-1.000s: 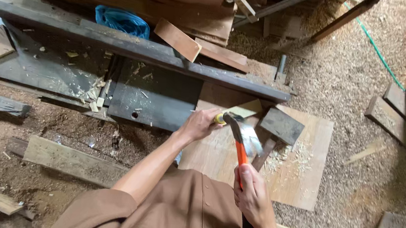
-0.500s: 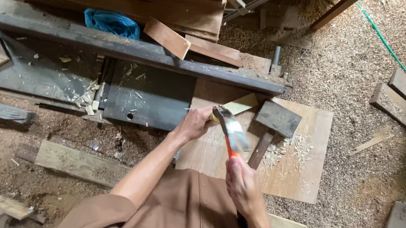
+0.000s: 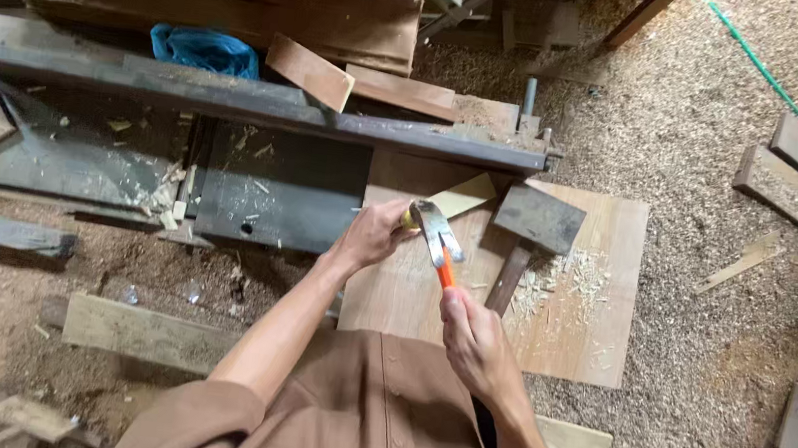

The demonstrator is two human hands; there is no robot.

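My right hand (image 3: 472, 338) grips the orange handle of a claw hammer (image 3: 437, 239), whose metal head is raised just over my left hand. My left hand (image 3: 373, 235) is closed on a yellow-handled tool and steadies a pale pointed piece of wood (image 3: 462, 197) on a plywood board (image 3: 586, 323). A dark wooden mallet (image 3: 535, 225) lies on the board just right of the hammer, beside pale shavings (image 3: 573, 275).
A long dark metal beam (image 3: 234, 98) crosses behind the board, with a blue bag (image 3: 204, 48) and wood offcuts (image 3: 310, 71) on it. Planks are stacked at the back, loose boards lie on the sawdust floor. A green hose (image 3: 748, 53) runs at top right.
The hammer head has come down and forward toward my left hand, and my right hand has shifted up along the handle's line. The left hand stays put.
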